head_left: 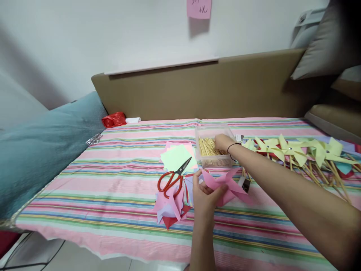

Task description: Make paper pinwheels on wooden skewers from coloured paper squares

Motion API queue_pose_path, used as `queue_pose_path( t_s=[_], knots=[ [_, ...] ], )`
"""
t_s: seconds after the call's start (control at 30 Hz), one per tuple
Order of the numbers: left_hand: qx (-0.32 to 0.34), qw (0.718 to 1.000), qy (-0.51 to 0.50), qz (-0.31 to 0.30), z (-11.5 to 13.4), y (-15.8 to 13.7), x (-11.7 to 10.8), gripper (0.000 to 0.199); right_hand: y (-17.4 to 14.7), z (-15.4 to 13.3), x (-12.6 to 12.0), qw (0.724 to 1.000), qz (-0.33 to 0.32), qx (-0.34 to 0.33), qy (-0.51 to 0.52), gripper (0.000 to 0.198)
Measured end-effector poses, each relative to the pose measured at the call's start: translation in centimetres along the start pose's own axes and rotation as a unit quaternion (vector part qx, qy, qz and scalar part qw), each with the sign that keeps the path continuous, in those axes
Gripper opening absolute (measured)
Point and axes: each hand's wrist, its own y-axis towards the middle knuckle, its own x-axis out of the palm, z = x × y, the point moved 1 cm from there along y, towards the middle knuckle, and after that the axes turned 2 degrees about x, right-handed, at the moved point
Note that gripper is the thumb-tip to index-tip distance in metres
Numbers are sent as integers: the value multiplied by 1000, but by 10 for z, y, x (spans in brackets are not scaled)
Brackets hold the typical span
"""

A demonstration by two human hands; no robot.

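Note:
My left hand [207,194] pinches a pink paper pinwheel [224,184] between thumb and fingers, its blades folded up. My right hand [222,142] is inside a clear plastic box [200,132], over a pile of thin wooden sticks [207,146]. Its fingers curl down among the sticks, and their tips are hidden. Left of the box lie square paper sheets [176,156], the top one pale green. Red-handled scissors [173,180] rest across them and a heap of cut pink, lilac and red paper pieces [170,207].
Several yellow pinwheels on sticks [290,150] lie to the right, partly behind my right forearm. A red plastic packet [114,119] sits at the back left beside a blue cushion [53,143]. The striped cloth [113,195] ends at a front edge. A brown backrest [180,96] stands behind.

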Motion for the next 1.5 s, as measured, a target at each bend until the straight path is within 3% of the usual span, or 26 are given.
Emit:
queue_pose_path(
  t_s=[0.17,0.33,0.53,0.7,0.8,0.87,0.93,1.0,1.13,1.2,1.33,1.5],
  knots=[
    [-6,1000,-17,-2,-1,0,3,83,12,5,9,997,-73,33,2,31],
    [-11,1000,-26,-5,0,-2,4,82,14,7,13,996,-69,52,20,25],
    [-7,1000,-20,-17,2,-4,6,76,9,5,9,995,2,42,85,9],
    [5,999,-23,-34,5,-3,6,68,-12,5,-27,976,116,-2,186,9],
    [7,999,-24,-33,6,-1,5,66,-50,10,-47,945,189,-41,265,21],
    [14,999,-26,-32,6,1,4,64,-87,17,-47,920,207,-84,323,29],
    [25,999,-34,-32,5,2,5,61,-128,25,-34,841,156,-173,488,20],
    [35,998,-46,-34,4,3,7,59,-164,33,-10,789,117,-196,570,14],
    [38,996,-61,-59,-5,0,17,60,-211,43,40,778,96,-160,599,25],
    [36,995,-64,-70,-10,-2,22,61,-222,44,56,759,94,-147,627,25],
    [22,994,-64,-86,-19,-5,31,62,-231,47,68,711,99,-131,684,24],
    [20,993,-57,-105,-26,-6,41,61,-232,54,76,678,97,-121,718,24]
  ],
)
